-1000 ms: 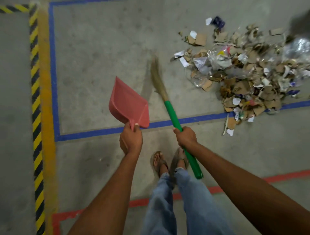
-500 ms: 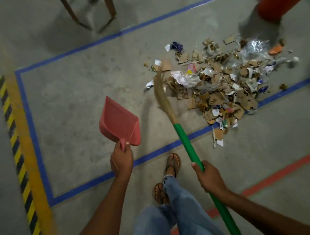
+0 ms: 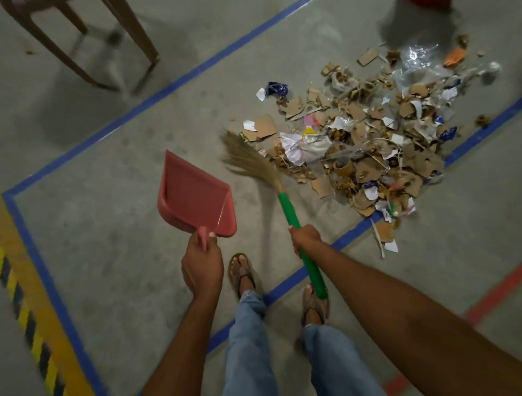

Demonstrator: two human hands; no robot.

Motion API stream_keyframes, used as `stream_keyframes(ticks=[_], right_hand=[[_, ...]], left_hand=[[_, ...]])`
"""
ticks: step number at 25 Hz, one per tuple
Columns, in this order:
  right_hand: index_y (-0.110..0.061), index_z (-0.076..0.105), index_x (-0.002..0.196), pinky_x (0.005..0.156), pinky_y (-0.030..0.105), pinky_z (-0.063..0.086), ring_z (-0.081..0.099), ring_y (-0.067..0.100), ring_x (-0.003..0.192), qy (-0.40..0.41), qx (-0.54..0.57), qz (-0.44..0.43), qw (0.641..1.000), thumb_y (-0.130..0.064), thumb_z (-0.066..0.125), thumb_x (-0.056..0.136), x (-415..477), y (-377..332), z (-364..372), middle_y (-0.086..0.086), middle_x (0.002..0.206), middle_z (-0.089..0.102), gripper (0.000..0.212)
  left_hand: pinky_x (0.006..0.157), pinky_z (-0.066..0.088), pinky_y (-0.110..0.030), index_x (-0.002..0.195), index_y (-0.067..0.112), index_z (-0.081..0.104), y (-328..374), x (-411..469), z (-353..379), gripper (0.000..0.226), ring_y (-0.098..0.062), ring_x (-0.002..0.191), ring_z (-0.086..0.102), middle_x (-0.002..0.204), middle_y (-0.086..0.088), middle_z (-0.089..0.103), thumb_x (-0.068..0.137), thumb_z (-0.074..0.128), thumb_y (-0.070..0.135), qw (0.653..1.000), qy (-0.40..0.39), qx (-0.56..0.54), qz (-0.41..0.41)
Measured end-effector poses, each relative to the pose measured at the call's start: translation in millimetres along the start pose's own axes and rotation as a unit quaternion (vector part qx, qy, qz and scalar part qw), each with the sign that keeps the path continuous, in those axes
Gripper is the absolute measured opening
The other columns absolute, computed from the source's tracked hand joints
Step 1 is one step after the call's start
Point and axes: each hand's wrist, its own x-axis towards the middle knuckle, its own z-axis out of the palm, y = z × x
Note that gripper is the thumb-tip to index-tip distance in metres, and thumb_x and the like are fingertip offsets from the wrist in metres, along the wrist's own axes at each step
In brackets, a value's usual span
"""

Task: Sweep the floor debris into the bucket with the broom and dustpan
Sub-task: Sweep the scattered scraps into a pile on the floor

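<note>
A pile of debris [image 3: 367,141], torn cardboard, paper and clear plastic, covers the concrete floor at the centre right. My right hand [image 3: 305,237] grips the green handle of the broom [image 3: 288,209], whose straw bristles [image 3: 248,158] rest at the pile's left edge. My left hand [image 3: 202,263] holds the red dustpan [image 3: 195,195] by its handle, raised off the floor left of the broom, mouth facing away from me. A sliver of the red bucket [image 3: 426,2] shows at the top edge beyond the pile.
Brown wooden chair legs [image 3: 84,36] stand at the top left. Blue tape lines [image 3: 175,82] box the floor area; a yellow-black hazard stripe [image 3: 34,319] runs at the lower left and a red line [image 3: 491,299] at the lower right. My sandalled feet [image 3: 243,274] straddle the near blue line.
I have stepped closer and the view has swung, bringing chair legs in. The broom bristles moved to the pile's left edge. Both hands keep their holds.
</note>
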Motion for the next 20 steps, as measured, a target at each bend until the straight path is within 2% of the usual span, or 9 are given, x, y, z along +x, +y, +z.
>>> stream_keyframes(ticks=[2,5,11,14,16,17,20], right_hand=[[0.001,0.065,0.103,0.041,0.026,0.046,0.059,0.022,0.041,0.043,0.054,0.044,0.997,-0.042,0.057,0.099,36,-13,-11,0.011,0.065,0.068,0.044],[-0.001,0.065,0.100,0.040,0.027,0.046,0.058,0.023,0.039,0.103,0.121,0.085,0.984,-0.042,0.059,0.097,78,-19,-46,0.011,0.063,0.067,0.041],[-0.005,0.063,0.091,0.049,0.037,0.053,0.056,0.024,0.037,0.217,0.231,0.104,0.943,-0.047,0.064,0.090,135,-13,-145,0.011,0.054,0.061,0.042],[-0.011,0.061,0.099,0.046,0.034,0.050,0.057,0.024,0.041,0.249,0.263,0.078,0.929,-0.044,0.065,0.091,124,-27,-194,0.012,0.065,0.063,0.034],[-0.008,0.068,0.097,0.052,0.039,0.057,0.063,0.027,0.051,0.276,0.263,0.065,0.922,-0.046,0.068,0.087,106,-36,-222,0.012,0.068,0.067,0.040],[-0.005,0.071,0.093,0.053,0.039,0.058,0.064,0.027,0.051,0.281,0.268,0.061,0.919,-0.047,0.069,0.085,92,-39,-234,0.011,0.066,0.067,0.043],[-0.002,0.070,0.083,0.043,0.028,0.047,0.054,0.022,0.040,0.266,0.277,0.033,0.923,-0.040,0.069,0.090,34,-43,-253,0.010,0.057,0.062,0.038]], left_hand=[[0.079,0.041,-0.032,0.113,0.018,0.071,12,29,18,0.026,-0.032,0.101,0.066,0.105,-0.008,0.073,0.099,0.057,0.035,1.000,-0.013,-0.007,0.013],[0.078,0.041,-0.030,0.116,0.022,0.072,43,58,46,0.028,-0.028,0.100,0.066,0.105,-0.005,0.074,0.098,0.058,0.038,0.997,-0.066,-0.002,0.042],[0.078,0.043,-0.031,0.118,0.027,0.071,118,80,93,0.027,-0.025,0.096,0.065,0.101,0.000,0.073,0.099,0.057,0.041,0.979,-0.162,0.019,0.125],[0.076,0.044,-0.033,0.116,0.027,0.070,150,77,107,0.026,-0.023,0.091,0.064,0.097,0.002,0.071,0.099,0.057,0.041,0.971,-0.187,0.014,0.152],[0.077,0.043,-0.031,0.118,0.025,0.070,166,72,113,0.027,-0.020,0.088,0.061,0.094,0.005,0.067,0.101,0.056,0.041,0.967,-0.193,0.023,0.163],[0.078,0.042,-0.031,0.119,0.025,0.069,174,69,115,0.028,-0.018,0.088,0.059,0.094,0.006,0.065,0.101,0.056,0.041,0.966,-0.194,0.023,0.168],[0.079,0.041,-0.032,0.119,0.023,0.069,194,58,117,0.028,-0.017,0.088,0.057,0.094,0.007,0.063,0.102,0.055,0.041,0.963,-0.203,0.011,0.179]])
